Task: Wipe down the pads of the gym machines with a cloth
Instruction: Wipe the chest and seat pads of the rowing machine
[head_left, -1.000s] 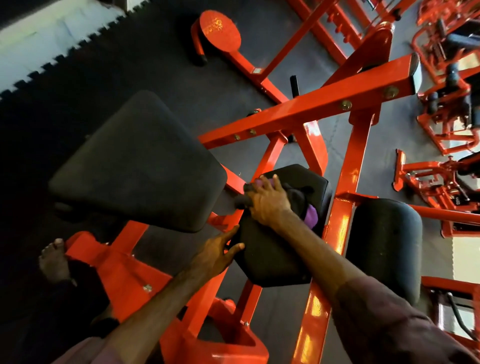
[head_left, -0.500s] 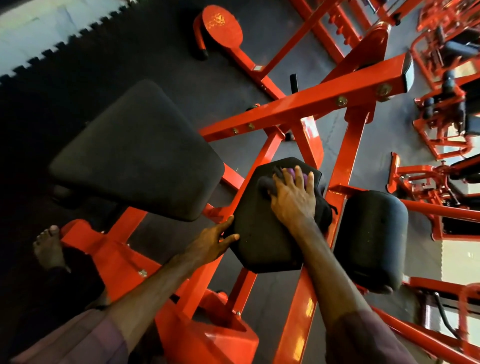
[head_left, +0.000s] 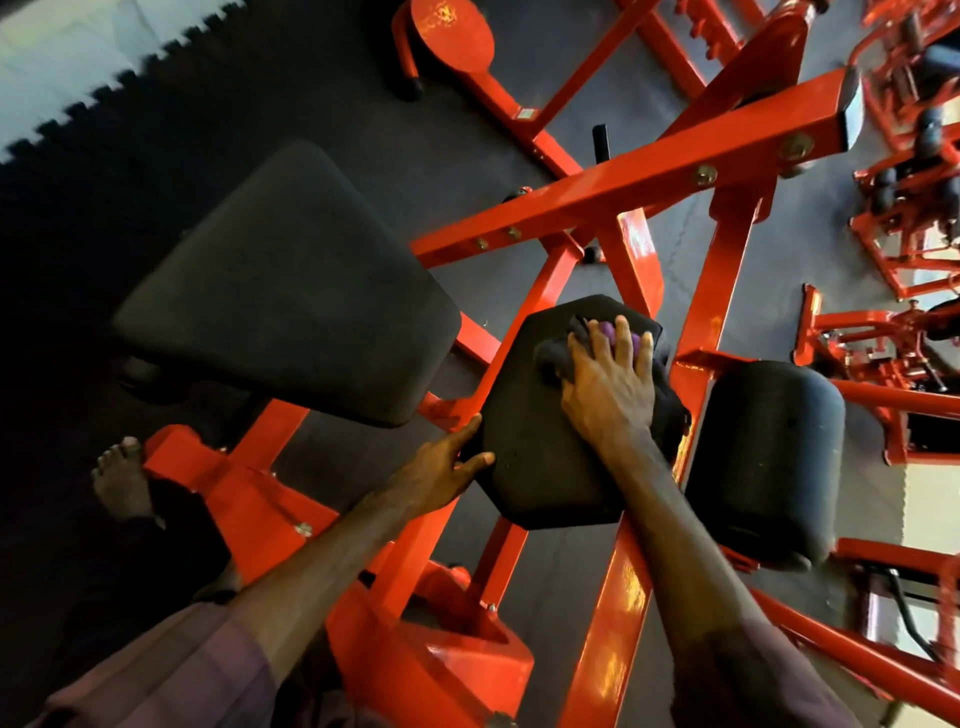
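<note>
A small black pad (head_left: 540, 457) on the orange machine sits at the centre of the head view. My right hand (head_left: 610, 384) lies flat on its upper part, fingers straight, pressing a dark cloth (head_left: 556, 353) with a purple patch against the pad. My left hand (head_left: 441, 470) touches the pad's left edge with fingers extended. A large black seat pad (head_left: 291, 291) stands to the left, and a rounded black pad (head_left: 769, 457) to the right.
The orange steel frame (head_left: 623, 176) crosses above and beside the pads. A bare foot (head_left: 119, 478) rests by the frame's base at left. More orange machines (head_left: 909, 208) crowd the right side. Dark rubber flooring (head_left: 156, 130) lies around.
My right hand has slid the cloth from the pad's upper left edge onto its upper face, fingers now flat. The left hand has stayed at the pad's left edge.
</note>
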